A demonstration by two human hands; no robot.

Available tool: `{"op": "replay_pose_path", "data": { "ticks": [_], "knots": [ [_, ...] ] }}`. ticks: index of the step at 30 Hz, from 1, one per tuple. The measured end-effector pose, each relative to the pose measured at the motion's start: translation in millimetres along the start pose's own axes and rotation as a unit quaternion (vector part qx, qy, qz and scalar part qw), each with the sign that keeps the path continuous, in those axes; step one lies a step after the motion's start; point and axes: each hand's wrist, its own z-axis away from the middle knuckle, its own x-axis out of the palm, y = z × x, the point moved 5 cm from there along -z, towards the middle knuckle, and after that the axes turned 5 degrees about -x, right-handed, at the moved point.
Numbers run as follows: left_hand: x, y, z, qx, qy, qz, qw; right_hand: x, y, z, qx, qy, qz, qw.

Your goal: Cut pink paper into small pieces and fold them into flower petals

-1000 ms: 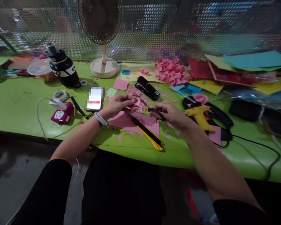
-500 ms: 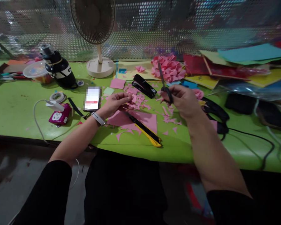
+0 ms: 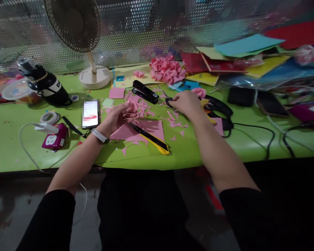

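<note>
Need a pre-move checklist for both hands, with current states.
1. Right hand at the scissors handles: ok.
2. Scissors resting on the table: cannot tell.
3. Pink paper piece at the left hand: ok; firmness of hold, cannot tell.
4. Utility knife off the pink sheet: not ok, lies partly across it.
5. Knife blade retracted: cannot tell.
6. Stapler apart from both hands: ok.

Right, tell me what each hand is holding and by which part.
The right hand holds the scissors by the handles. The left hand seems to hold some pink paper; where exactly is unclear.
</note>
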Motion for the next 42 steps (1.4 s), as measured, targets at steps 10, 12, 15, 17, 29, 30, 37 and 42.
{"op": "replay_pose_path", "data": {
  "ticks": [10,12,15,17,29,30,37,42],
  "knots": [
    [-0.6,-2.6,-2.6,0.000,-0.001,-0.024,1.000,7.2,0.9,-3.8,0.018,-0.037,0.018,0.999],
    [0.0,-2.6,-2.3,-0.003,0.006,-0.024,1.000,6.7,0.4,-3.6,0.022,-0.042,0.016,0.999],
    [1.2,-2.2,-1.9,-0.007,0.009,-0.023,1.000,6.2,0.4,-2.8,0.019,-0.062,0.011,0.998],
    [1.6,-2.2,-1.9,-0.010,0.011,-0.021,1.000,4.3,0.5,-1.7,0.012,-0.078,0.012,0.997],
    [2.6,-2.3,-0.9,-0.004,0.012,-0.028,1.000,-43.0,10.9,21.6,-0.167,-0.118,-0.020,0.979],
    [3.3,-2.2,-0.6,-0.005,0.008,-0.028,1.000,-48.2,13.1,23.4,-0.166,-0.112,-0.013,0.980],
    [6.0,-0.7,0.3,-0.001,-0.001,-0.016,1.000,-55.5,13.2,41.0,-0.063,-0.198,0.063,0.976],
    [4.0,-1.3,-1.5,0.007,-0.014,-0.018,1.000,-34.4,-0.3,47.9,-0.043,-0.270,0.078,0.959]
  ]
}}
